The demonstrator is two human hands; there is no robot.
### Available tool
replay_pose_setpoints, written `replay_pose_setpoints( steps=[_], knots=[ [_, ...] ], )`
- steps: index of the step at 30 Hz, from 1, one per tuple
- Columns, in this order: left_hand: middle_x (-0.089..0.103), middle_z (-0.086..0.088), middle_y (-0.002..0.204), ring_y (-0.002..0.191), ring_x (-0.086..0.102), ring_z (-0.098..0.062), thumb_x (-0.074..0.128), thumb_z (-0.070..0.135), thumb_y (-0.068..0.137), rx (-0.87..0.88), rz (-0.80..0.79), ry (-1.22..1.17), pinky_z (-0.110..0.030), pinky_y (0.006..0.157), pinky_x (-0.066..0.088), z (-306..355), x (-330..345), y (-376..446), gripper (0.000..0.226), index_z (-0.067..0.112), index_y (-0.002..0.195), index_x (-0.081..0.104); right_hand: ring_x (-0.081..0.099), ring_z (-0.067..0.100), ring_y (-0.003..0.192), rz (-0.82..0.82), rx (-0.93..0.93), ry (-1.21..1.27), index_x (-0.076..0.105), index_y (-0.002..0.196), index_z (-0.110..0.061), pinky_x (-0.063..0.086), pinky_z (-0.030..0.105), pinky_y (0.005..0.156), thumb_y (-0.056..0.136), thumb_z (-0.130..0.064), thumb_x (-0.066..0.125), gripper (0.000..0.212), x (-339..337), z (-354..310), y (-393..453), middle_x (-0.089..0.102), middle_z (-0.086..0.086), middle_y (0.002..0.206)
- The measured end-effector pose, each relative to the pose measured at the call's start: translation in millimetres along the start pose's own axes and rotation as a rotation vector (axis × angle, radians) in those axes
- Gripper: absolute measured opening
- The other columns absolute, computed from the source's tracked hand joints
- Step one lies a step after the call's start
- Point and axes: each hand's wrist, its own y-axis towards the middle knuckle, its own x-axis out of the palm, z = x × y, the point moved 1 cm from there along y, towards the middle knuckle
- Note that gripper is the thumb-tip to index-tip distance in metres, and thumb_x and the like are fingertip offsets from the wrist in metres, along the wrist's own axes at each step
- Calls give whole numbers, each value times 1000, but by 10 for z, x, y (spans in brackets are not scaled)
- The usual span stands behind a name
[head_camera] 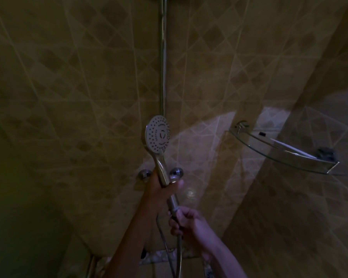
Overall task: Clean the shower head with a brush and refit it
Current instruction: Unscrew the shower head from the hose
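Shower head (pixel 158 135) stands upright in front of the tiled corner, its nozzle face turned toward the camera, off any holder and carried in the air by its handle. The left hand (pixel 162 186) wraps the lower handle, thumb laid across the front. The right hand (pixel 186 221) curls around the connector nut (pixel 174 208) where the hose (pixel 179 255) joins the handle, fingers closed on it. No brush is in view.

Judging by this grip, the step in hand is turning the nut, either loosening or tightening; I cannot tell which. To do it well, the left hand should hold the handle dead steady while only the right twists, keeping nut and handle in line so the thread does not cross. The hose should hang slack, without a kink, so it does not fight the turn.

Just behind the hands sit two chrome knobs (pixel 176 171) on the wall, near enough for knuckles to knock. A riser rail (pixel 163 57) runs up the corner right behind the head. A glass corner shelf (pixel 279 155) juts out on the right, well apart, its edge a hazard for a wide elbow swing. Open room lies to the left and toward the person.
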Motion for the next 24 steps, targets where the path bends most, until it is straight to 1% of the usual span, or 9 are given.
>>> replay_pose_setpoints(
  steps=[3, 5, 8, 10, 15, 18, 21, 22, 24],
  knots=[
    [59, -8, 77, 65, 61, -14, 71, 5, 79, -32, -34, -209, -27, 58, 51, -6, 73, -40, 28, 11, 98, 52, 34, 8, 53, -5, -10, 8, 61, 91, -2, 26, 19, 51, 86, -24, 57, 22, 10, -16, 17, 43, 1, 61],
    [61, -17, 90, 80, 66, -29, 66, 2, 81, -84, -111, -442, -39, 68, 56, 13, 84, -19, 30, 12, 105, 52, 32, 9, 54, 6, -34, 21, 62, 89, -3, 24, 19, 51, 86, -23, 56, 21, 7, -15, 37, 42, 1, 61],
    [56, -32, 122, 107, 60, -43, 58, -9, 80, -116, -300, -603, -52, 85, 51, 50, -3, 11, 52, 11, 127, 47, 31, 10, 52, 14, -40, 66, 63, 87, -3, 23, 20, 50, 84, -21, 57, 20, -12, -54, 66, 43, 1, 59],
    [57, -30, 124, 108, 60, -42, 59, -5, 77, -85, -323, -558, -51, 87, 51, 75, -23, 8, 56, 6, 131, 46, 31, 10, 49, 12, -37, 106, 60, 87, 0, 23, 20, 49, 84, -18, 55, 19, -21, -74, 79, 42, 3, 59],
    [68, -14, 91, 78, 66, -28, 65, -1, 71, -47, -142, -456, -36, 70, 55, 68, 56, 26, 46, 19, 112, 59, 31, 11, 52, 37, -64, 63, 64, 84, -5, 21, 23, 51, 85, -18, 54, 16, -30, -101, 110, 41, 6, 64],
    [69, -12, 92, 83, 68, -31, 76, -2, 62, -40, -121, -411, -40, 73, 55, 38, 15, 59, 56, 20, 111, 59, 31, 10, 51, 51, -65, 21, 64, 87, -4, 19, 25, 52, 85, -22, 56, 20, -58, -96, 103, 42, 3, 60],
    [66, -13, 103, 104, 60, -41, 83, 7, 58, -26, -110, -332, -46, 85, 48, -23, -16, 117, 59, 19, 111, 62, 30, 12, 52, 50, -66, 8, 62, 89, -1, 21, 23, 51, 84, -23, 59, 23, -63, -84, 91, 43, 3, 59],
    [66, -12, 103, 104, 59, -40, 84, 8, 59, -35, -98, -318, -45, 84, 47, -33, -8, 120, 57, 20, 110, 62, 30, 12, 53, 45, -65, 6, 60, 90, 0, 23, 22, 51, 84, -23, 59, 24, -57, -81, 88, 43, 3, 59],
    [63, -6, 91, 87, 60, -32, 81, 5, 62, -41, -48, -310, -36, 71, 48, -28, 18, 113, 50, 20, 104, 58, 33, 12, 54, 36, -61, -3, 60, 91, 1, 25, 22, 52, 85, -22, 57, 24, -47, -77, 87, 44, 3, 60]
  ],
)
